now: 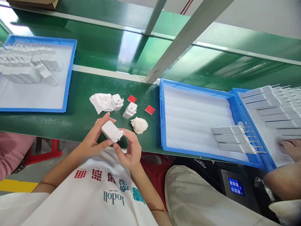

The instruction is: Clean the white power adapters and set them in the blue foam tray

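Observation:
A white charger plug [110, 131] is held between both hands just in front of the green bench edge. My left hand [94, 138] grips its left side with thumb and fingers. My right hand [129, 149] pinches its pronged right end. Two more white chargers [117, 102] [130, 110] stand on the green mat just beyond, beside a folded white cloth [101, 102] and a crumpled white wad [139, 125]. Two small red squares [132, 99] [150, 109] lie near them.
A blue tray [70, 69] at the left holds several white chargers. A second blue tray [162, 119] at the right holds three grey-white chargers; a third [237, 103] beyond holds several. Another person's hand [290, 149] rests at the far right. A pink sleeve [11, 150] is at the left.

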Action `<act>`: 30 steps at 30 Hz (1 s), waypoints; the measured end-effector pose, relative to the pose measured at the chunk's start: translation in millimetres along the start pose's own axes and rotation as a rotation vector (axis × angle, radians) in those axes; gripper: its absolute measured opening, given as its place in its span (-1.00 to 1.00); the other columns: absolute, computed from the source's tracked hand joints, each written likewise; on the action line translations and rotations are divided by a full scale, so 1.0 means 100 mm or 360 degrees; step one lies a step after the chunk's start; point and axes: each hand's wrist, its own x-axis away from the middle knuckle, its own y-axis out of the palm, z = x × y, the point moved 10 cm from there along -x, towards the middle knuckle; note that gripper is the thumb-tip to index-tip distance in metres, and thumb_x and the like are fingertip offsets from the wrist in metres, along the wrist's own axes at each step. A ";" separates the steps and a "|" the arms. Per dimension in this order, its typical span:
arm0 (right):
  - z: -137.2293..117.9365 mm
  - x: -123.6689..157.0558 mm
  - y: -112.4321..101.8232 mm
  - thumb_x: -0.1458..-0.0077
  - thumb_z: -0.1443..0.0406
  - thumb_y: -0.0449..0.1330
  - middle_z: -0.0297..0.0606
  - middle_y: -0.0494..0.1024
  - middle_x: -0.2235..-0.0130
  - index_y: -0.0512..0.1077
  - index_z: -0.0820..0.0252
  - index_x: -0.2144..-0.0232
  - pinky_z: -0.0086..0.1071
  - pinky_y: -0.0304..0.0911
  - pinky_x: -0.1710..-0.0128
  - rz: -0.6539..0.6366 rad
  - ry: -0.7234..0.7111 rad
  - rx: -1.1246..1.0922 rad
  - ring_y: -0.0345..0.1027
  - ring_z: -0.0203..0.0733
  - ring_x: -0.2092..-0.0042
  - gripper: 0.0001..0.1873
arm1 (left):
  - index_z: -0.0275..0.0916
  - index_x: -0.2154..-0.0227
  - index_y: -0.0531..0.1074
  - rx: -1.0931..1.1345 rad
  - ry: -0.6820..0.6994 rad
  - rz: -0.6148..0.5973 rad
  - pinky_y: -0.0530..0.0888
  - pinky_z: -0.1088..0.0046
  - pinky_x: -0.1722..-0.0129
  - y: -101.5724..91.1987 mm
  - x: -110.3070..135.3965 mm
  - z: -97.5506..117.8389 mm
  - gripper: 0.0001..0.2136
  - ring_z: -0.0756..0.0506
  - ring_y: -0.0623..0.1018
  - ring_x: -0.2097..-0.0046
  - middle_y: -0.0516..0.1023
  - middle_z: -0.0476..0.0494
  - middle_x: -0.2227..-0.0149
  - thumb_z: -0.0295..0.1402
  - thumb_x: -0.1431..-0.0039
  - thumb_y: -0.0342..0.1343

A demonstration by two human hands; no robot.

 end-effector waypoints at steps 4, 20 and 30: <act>0.16 -0.14 -0.15 -0.25 0.41 0.13 -0.18 0.63 0.04 0.44 0.04 -0.04 -0.15 0.50 0.02 -0.0107 0.0068 0.0225 0.54 -0.10 0.02 -0.66 | -0.07 -0.14 0.44 -0.0387 -0.0163 0.0041 0.48 0.25 0.00 -0.15 0.04 -0.16 -0.55 -0.19 0.52 0.03 0.54 -0.20 0.02 -0.28 -0.18 0.28; 1.65 -0.75 -0.88 -0.17 0.22 0.20 -0.06 0.57 0.11 0.49 0.23 0.14 -0.03 0.44 -0.01 0.0128 0.1029 0.0598 0.52 -0.02 0.09 -0.75 | -0.17 0.10 0.44 -0.0617 -0.0333 0.0026 0.48 0.31 0.12 -0.20 0.01 -0.36 -0.74 -0.15 0.55 0.11 0.57 -0.15 0.09 -0.22 -0.19 0.23; 0.97 -0.40 -0.35 -0.08 0.01 0.36 -0.38 0.62 0.30 0.43 0.06 0.25 -0.48 0.53 0.43 0.0259 0.1185 -0.1380 0.56 -0.31 0.38 -0.66 | -0.13 0.03 0.41 -0.0714 -0.0260 0.0001 0.51 0.32 0.11 -0.19 0.03 -0.36 -0.72 -0.13 0.57 0.08 0.56 -0.12 0.05 -0.28 -0.21 0.21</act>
